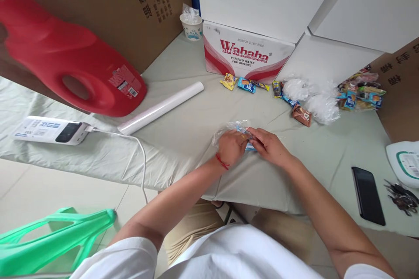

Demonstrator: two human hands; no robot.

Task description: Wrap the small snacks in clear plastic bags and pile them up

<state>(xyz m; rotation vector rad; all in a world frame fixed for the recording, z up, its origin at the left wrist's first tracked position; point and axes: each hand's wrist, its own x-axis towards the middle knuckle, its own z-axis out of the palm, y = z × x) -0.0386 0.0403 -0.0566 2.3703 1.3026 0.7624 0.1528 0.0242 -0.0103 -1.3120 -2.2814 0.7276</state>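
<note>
My left hand (231, 144), with a red string at the wrist, is closed on a crinkled clear plastic bag (220, 133) near the table's front edge. Close against it, my right hand (266, 146) pinches the same plastic. Some blue packaging (251, 146) shows between and below my fingers; what lies inside is mostly hidden. Behind my hands are a yellow snack packet (228, 81), a blue packet (246, 85) and a brown packet (301, 115). Crumpled clear bags (322, 107) lie beside the brown one.
A white roll (162, 108), red jug (75, 61) and power bank (49, 130) with a cable are at left. A Wahaba box (245, 52) and paper cup (192, 28) stand behind. More snacks (362, 93), a phone (369, 196) and keys (402, 198) lie at right.
</note>
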